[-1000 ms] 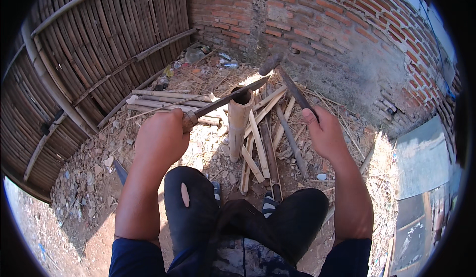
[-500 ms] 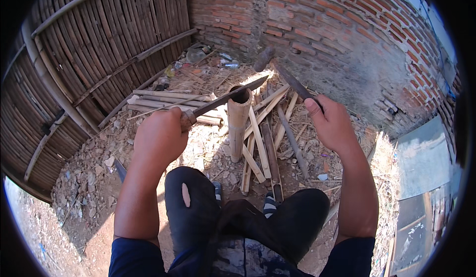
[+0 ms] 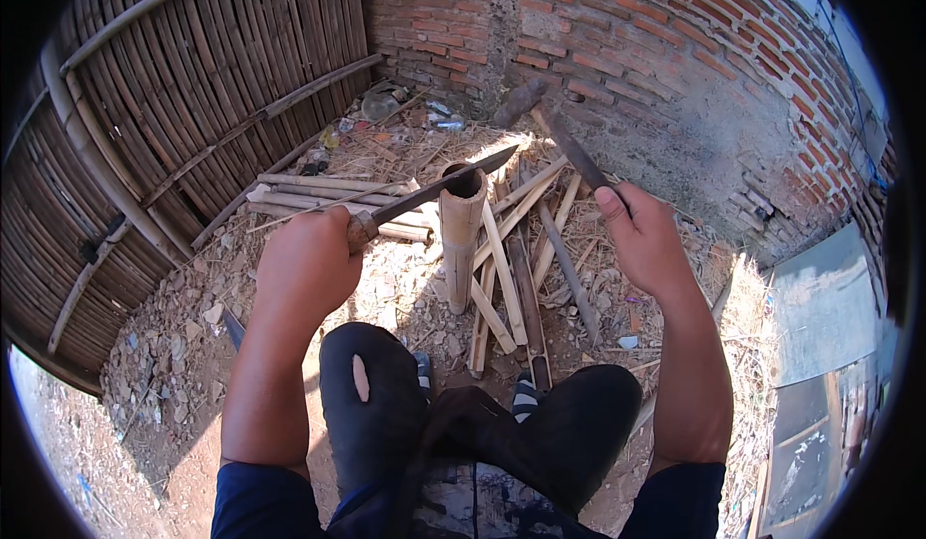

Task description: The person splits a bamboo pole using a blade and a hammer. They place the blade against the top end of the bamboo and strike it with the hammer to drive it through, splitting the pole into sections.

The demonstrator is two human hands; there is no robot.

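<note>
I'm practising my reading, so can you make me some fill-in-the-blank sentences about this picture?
1. The knife is in the person's ____ hand.
2. The hammer is in the ____ hand.
3. The bamboo tube has its open end facing ____.
4. The wall behind it is built of ____.

Missing words: left; right; up; bricks.

Before the knees (image 3: 386, 361), the tube (image 3: 460, 250) stands upright on the ground (image 3: 198, 486). The knife (image 3: 444, 184) lies across its mouth, tip pointing away and to the right. Left of the tube, the left hand (image 3: 309, 259) is round the knife's handle; to the right, the right hand (image 3: 646, 240) is round the hammer (image 3: 571, 148), whose head is above the knife's tip (apart from it). Strips (image 3: 504, 274) lie crossed right of the tube, poles (image 3: 328, 183) left of it. The slatted wall (image 3: 193, 86) runs along the left, the brick wall (image 3: 617, 47) behind and right; a sheet (image 3: 825, 308) is at far right.
</note>
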